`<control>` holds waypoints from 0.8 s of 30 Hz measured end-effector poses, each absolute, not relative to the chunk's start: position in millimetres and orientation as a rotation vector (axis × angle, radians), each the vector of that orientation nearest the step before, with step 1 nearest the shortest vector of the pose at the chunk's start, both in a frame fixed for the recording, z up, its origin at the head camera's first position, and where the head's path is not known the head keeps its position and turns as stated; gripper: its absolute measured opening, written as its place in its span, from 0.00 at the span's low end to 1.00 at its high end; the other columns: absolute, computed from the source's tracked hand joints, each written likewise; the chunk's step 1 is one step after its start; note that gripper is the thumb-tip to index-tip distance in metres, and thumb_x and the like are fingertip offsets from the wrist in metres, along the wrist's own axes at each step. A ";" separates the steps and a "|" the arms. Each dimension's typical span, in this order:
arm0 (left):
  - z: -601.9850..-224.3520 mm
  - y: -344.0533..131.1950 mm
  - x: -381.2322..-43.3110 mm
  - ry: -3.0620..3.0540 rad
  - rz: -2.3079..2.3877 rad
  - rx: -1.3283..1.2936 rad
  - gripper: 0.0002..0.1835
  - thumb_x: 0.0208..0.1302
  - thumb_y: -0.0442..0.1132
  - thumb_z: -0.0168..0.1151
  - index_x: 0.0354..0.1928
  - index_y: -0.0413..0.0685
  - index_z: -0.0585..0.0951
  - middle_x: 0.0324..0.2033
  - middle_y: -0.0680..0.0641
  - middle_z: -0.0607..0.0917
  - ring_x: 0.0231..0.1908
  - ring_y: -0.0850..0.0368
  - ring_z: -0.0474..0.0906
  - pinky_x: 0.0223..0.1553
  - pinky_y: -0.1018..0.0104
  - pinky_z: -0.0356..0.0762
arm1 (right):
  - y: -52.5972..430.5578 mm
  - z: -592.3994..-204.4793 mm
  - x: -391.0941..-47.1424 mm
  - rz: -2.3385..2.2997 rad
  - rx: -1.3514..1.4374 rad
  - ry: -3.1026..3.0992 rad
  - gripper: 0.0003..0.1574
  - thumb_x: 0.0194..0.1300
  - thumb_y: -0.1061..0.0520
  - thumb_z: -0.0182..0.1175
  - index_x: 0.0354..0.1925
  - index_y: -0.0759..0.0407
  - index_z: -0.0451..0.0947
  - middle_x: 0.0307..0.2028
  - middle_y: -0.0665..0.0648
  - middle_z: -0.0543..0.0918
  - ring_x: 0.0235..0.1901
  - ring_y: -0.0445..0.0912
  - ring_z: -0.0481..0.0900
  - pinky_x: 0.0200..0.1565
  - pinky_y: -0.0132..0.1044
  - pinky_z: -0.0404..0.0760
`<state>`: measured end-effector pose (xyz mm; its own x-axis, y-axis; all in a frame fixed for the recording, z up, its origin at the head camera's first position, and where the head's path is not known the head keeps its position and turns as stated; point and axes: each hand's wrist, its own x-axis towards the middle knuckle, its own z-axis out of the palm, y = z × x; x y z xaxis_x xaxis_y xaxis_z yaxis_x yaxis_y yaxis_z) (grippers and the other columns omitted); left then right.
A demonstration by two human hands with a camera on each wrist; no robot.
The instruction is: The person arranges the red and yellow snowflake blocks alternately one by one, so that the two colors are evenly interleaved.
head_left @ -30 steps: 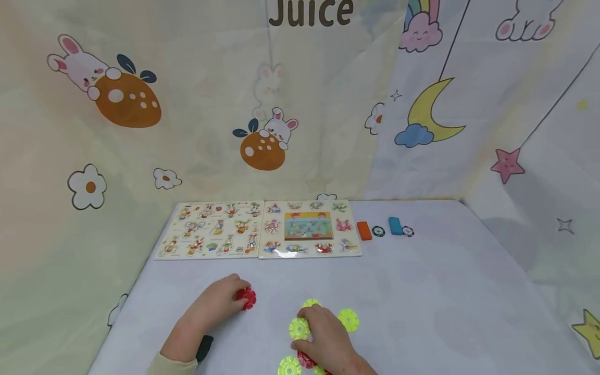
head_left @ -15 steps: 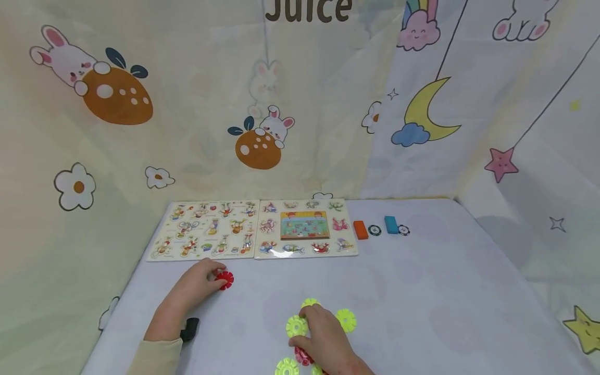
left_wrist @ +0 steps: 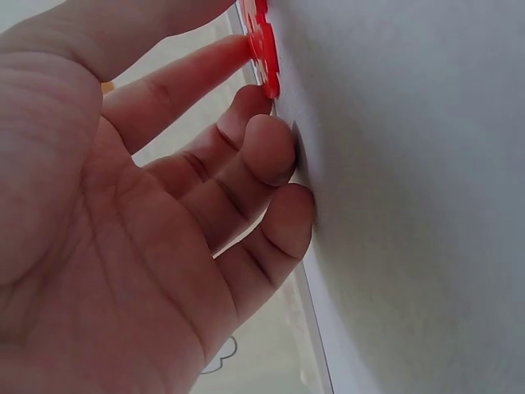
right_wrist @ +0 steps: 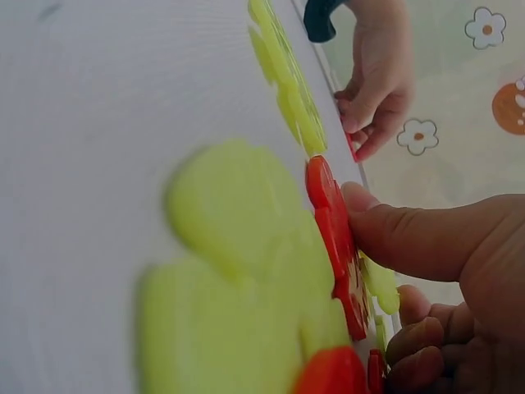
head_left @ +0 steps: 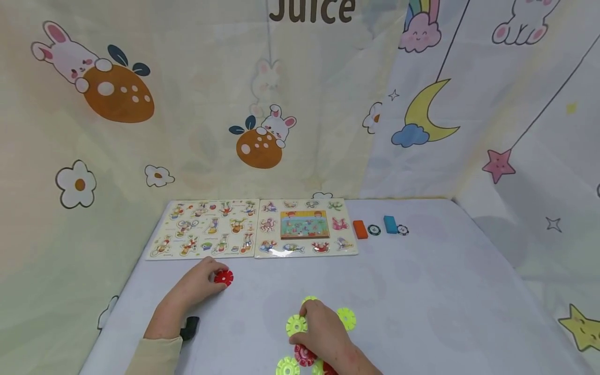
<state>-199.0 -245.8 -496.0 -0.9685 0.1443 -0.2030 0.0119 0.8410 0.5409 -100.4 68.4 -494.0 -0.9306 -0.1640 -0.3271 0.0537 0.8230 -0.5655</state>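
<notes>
Near the puzzle boards, my left hand pinches a red plastic snowflake disc between thumb and fingers, low over the table. The left wrist view has that disc at its top edge, the other fingers loosely curled against the white cloth. My right hand rests loosely curled over a group of discs at the front middle. Around it lie yellow snowflake discs and a red disc. In the right wrist view the thumb overlaps a red disc's edge; the palm hides part of the group.
Two picture puzzle boards lie side by side at the back of the table. Right of them are an orange block, a blue block and two round chips. A printed cloth hangs behind.
My left hand has moved left and toward the puzzle boards, carrying the red disc, then nearly stopped. The right hand stays over the group, with slightly more of the red disc showing.
</notes>
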 end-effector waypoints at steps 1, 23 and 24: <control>-496.4 -246.1 -199.2 2.782 0.818 0.118 0.22 0.50 0.42 0.73 0.49 0.53 0.81 0.37 0.52 0.73 0.36 0.56 0.69 0.36 0.62 0.71 | 68.3 -493.7 -100.4 -0.845 -0.076 2.636 0.34 0.38 0.37 0.76 0.37 0.52 0.72 0.30 0.47 0.70 0.29 0.43 0.68 0.32 0.37 0.70; -506.8 -253.2 -203.0 2.792 0.859 0.128 0.21 0.49 0.44 0.74 0.48 0.55 0.80 0.39 0.53 0.74 0.38 0.56 0.70 0.41 0.58 0.73 | 75.4 -448.8 -122.8 -1.450 -0.207 2.270 0.27 0.55 0.53 0.69 0.55 0.42 0.78 0.38 0.50 0.78 0.29 0.52 0.81 0.28 0.35 0.77; -506.8 -253.5 -203.3 2.793 0.859 0.130 0.21 0.49 0.44 0.74 0.48 0.56 0.80 0.39 0.53 0.74 0.38 0.56 0.70 0.41 0.58 0.73 | 74.5 -445.0 -127.0 -1.460 -0.221 2.277 0.28 0.54 0.54 0.69 0.55 0.42 0.78 0.39 0.51 0.76 0.31 0.52 0.82 0.31 0.36 0.78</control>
